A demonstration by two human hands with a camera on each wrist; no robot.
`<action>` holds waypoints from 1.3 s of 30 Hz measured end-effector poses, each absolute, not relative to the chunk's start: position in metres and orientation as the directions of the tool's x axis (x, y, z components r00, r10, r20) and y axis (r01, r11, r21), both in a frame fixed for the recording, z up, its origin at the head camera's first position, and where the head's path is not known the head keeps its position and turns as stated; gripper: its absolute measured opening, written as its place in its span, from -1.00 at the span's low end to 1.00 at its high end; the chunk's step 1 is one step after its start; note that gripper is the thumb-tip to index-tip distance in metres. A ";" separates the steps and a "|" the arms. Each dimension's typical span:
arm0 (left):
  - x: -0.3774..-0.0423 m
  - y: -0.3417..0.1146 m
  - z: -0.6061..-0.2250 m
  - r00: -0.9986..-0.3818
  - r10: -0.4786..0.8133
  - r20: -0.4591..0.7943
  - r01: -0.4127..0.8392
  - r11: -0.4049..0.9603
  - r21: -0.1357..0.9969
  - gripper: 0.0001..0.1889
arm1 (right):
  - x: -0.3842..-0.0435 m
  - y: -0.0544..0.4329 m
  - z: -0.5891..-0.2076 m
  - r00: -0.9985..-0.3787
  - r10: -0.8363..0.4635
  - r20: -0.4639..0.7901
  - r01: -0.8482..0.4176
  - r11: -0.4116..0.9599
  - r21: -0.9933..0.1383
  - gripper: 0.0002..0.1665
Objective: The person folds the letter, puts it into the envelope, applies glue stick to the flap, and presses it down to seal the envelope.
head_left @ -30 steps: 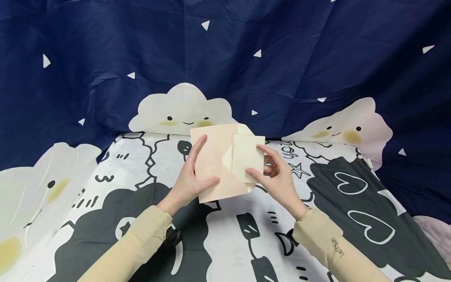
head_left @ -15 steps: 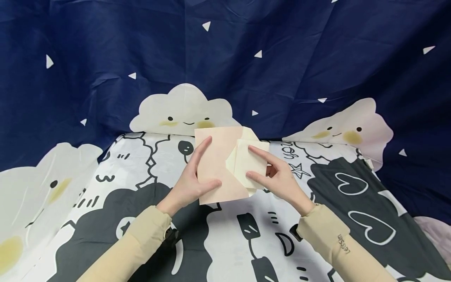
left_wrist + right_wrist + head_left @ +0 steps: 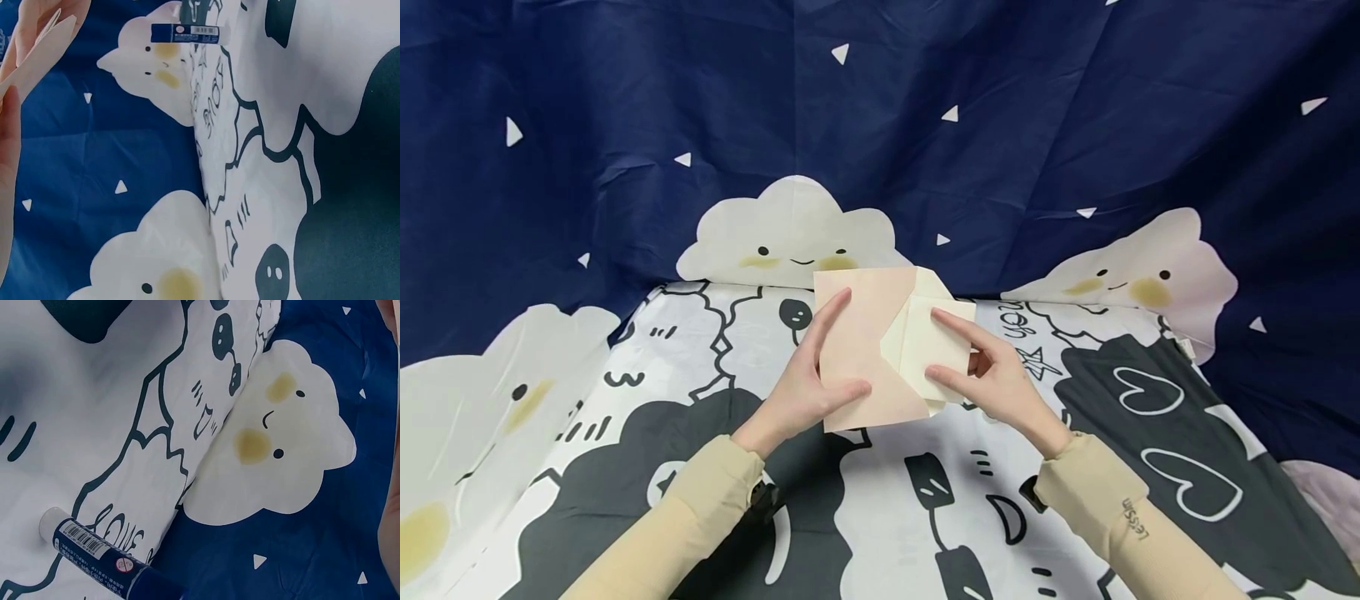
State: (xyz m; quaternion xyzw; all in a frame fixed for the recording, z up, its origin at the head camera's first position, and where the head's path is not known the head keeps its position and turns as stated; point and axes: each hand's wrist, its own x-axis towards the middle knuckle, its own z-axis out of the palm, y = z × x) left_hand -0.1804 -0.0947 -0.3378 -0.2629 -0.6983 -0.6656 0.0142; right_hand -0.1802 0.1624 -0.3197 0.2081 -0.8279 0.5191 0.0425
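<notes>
A pale pink envelope [image 3: 861,350] with a cream inner flap [image 3: 934,285] is raised above the patterned cloth, its notched opening facing right. My left hand [image 3: 805,379] grips its left side, thumb and index finger lying over the front. A folded cream paper [image 3: 936,346] lies over the flap at the opening; I cannot tell whether its left end is tucked in. My right hand [image 3: 1000,379] pinches the paper's right side between thumb and fingers, other fingertips hidden behind. In the left wrist view the envelope [image 3: 47,56] is seen nearly edge-on.
A blue glue stick with a white end [image 3: 94,550] lies on the black-and-white patterned cloth [image 3: 887,500]; the head view does not show it. Behind hangs a dark blue curtain [image 3: 880,125] with white triangles and smiling clouds.
The right hand has moved its fingers further in over the folded paper. Envelope and paper have shifted slightly right and down; during the last half second little moved.
</notes>
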 end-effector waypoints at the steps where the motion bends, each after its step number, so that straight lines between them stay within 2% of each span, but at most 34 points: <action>1: -0.181 -0.095 -0.338 -0.861 0.348 0.371 0.388 -0.023 0.922 0.06 | -0.180 0.162 -0.320 -0.910 -0.301 0.284 -0.386 0.373 -0.844 -0.21; 21: -0.181 -0.096 -0.335 -0.845 0.374 0.382 0.417 0.013 0.909 0.04 | -0.184 0.163 -0.318 -0.912 -0.325 0.250 -0.374 0.409 -0.833 -0.19; 39: -0.177 -0.097 -0.335 -0.848 0.382 0.367 0.385 -0.030 0.922 0.02 | -0.183 0.164 -0.317 -0.904 -0.337 0.263 -0.393 0.410 -0.823 -0.18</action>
